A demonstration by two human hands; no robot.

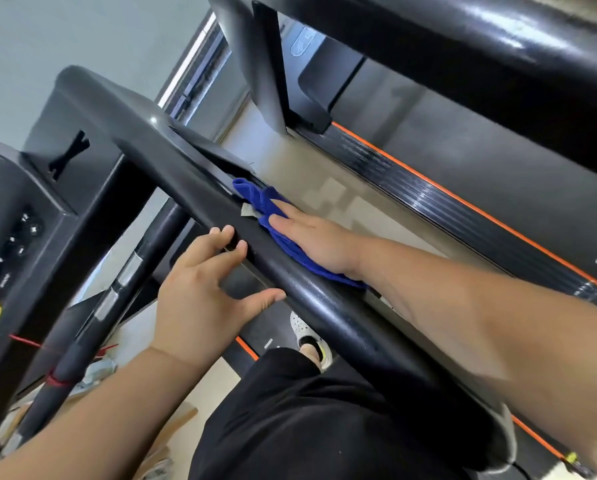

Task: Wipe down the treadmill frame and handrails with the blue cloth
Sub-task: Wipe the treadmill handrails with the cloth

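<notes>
A thick black handrail (328, 299) of the treadmill runs diagonally from upper left to lower right. My right hand (310, 237) lies flat on the blue cloth (265, 206), pressing it against the far side of the rail. The cloth bunches up beyond my fingertips and trails under my wrist. My left hand (203, 285) rests on the near side of the same rail, fingers spread over its top and thumb along the edge, with nothing in it.
The treadmill console (9, 244) with buttons and a red stop key is at the left. A second treadmill (463, 209) with orange trim stands to the right, its black rail (463, 39) overhead. My shoe (307, 337) is on the belt below.
</notes>
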